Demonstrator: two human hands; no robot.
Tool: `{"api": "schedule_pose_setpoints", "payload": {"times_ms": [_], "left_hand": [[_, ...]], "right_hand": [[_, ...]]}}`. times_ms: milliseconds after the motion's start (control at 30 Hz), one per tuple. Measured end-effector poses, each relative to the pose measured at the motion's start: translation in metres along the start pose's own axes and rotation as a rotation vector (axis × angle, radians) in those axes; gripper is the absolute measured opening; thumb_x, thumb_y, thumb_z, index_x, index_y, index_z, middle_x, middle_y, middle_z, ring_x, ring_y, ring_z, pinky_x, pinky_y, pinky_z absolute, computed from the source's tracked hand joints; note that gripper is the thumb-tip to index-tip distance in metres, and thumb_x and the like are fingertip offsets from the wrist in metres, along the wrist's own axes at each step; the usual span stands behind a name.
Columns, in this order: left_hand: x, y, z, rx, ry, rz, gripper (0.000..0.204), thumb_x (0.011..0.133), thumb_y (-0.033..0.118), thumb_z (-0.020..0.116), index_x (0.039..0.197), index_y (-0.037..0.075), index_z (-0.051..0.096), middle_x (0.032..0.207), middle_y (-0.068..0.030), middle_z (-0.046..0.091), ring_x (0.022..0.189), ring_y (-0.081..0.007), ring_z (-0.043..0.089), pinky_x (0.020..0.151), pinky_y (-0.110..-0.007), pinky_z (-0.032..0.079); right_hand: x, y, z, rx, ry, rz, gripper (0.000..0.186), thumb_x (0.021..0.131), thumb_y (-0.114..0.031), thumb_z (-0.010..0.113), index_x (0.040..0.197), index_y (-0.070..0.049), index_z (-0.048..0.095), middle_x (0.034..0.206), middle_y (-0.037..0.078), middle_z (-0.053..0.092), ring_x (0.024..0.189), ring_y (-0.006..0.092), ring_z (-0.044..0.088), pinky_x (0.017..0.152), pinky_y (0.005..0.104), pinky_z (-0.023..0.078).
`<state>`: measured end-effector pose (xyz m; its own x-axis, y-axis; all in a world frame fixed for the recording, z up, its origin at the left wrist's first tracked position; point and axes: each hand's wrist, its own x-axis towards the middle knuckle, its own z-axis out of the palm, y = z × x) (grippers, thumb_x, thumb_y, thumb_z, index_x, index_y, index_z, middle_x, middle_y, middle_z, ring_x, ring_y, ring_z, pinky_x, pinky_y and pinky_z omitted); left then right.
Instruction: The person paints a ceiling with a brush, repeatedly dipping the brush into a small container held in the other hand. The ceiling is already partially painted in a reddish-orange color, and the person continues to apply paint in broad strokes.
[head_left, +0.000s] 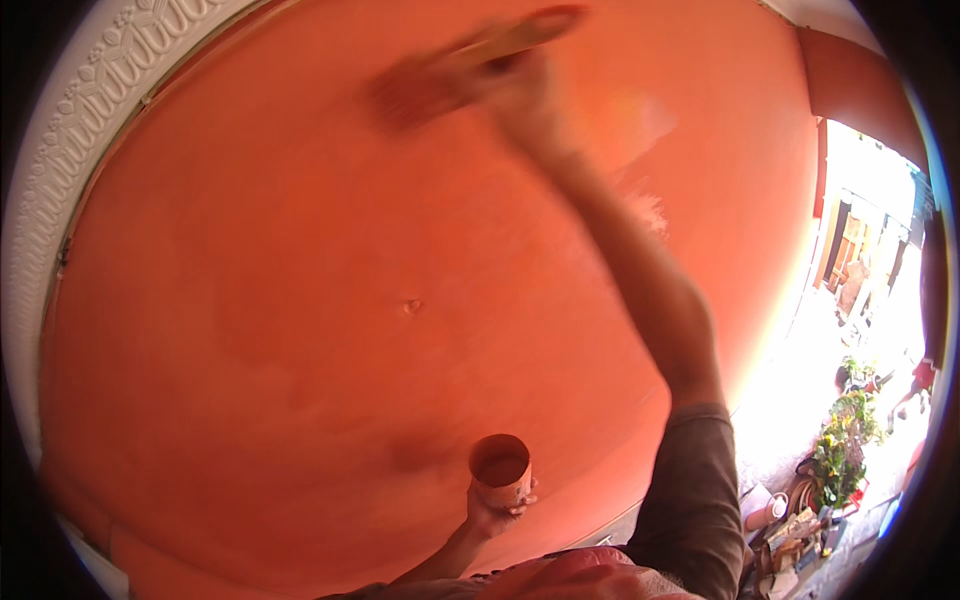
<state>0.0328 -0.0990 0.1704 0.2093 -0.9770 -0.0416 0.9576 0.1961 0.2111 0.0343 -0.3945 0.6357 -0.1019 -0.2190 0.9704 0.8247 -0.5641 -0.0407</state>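
An orange wall (330, 220) fills most of the view, with paler patches near my right arm and a small dent around its middle. High up, my right hand (515, 90) grips the handle of a wide paintbrush (430, 88), its bristles at the wall; hand and brush are smeared by motion. Low in the middle, my left hand (492, 512) is wrapped round a paint-smeared cup (503, 491). Dark reddish paint shows inside the cup, which is held with its mouth upward. My right arm reaches up in a dark sleeve.
White ornate moulding (75, 120) runs along the left edge. On the right is a bright opening. Flowering plants (840, 455) stand there, with a pinkish pot (768, 512) and scattered debris (792, 550) near the wall's lower right.
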Motion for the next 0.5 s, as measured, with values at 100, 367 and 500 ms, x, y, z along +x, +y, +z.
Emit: {"api": "schedule_pose_setpoints", "payload": {"times_ms": [100,367,500], "left_hand": [[0.008,-0.001,0.002,-0.008,-0.043,-0.033,0.063,0.091,0.052,0.057,0.135,0.007,0.052,0.124,-0.0206,0.052,0.094,-0.0291,0.053,0.063,-0.029,0.054],[0.003,-0.009,-0.004,-0.011,-0.051,0.036,0.065,0.090,0.053,0.058,0.136,0.007,0.052,0.123,-0.0211,0.053,0.092,-0.0289,0.054,0.062,-0.029,0.054],[0.003,-0.010,-0.005,-0.032,-0.072,0.078,0.062,0.090,0.050,0.059,0.136,0.009,0.052,0.122,-0.0200,0.053,0.092,-0.0286,0.054,0.062,-0.028,0.054]], "right_hand": [[0.043,0.040,-0.145,-0.101,0.324,0.116,0.023,0.092,-0.018,0.070,0.106,0.000,0.067,0.094,0.007,0.069,0.085,0.0156,0.068,0.070,0.0299,0.058],[-0.003,0.006,-0.068,-1.070,0.079,-0.142,0.022,0.087,-0.012,0.060,0.106,-0.013,0.072,0.102,0.006,0.074,0.087,0.0292,0.071,0.070,0.0401,0.056],[-0.074,-0.087,0.078,-0.593,-0.363,-0.468,0.031,0.075,-0.007,0.069,0.105,-0.015,0.067,0.107,0.008,0.069,0.091,0.0251,0.070,0.060,0.0362,0.057]]}}
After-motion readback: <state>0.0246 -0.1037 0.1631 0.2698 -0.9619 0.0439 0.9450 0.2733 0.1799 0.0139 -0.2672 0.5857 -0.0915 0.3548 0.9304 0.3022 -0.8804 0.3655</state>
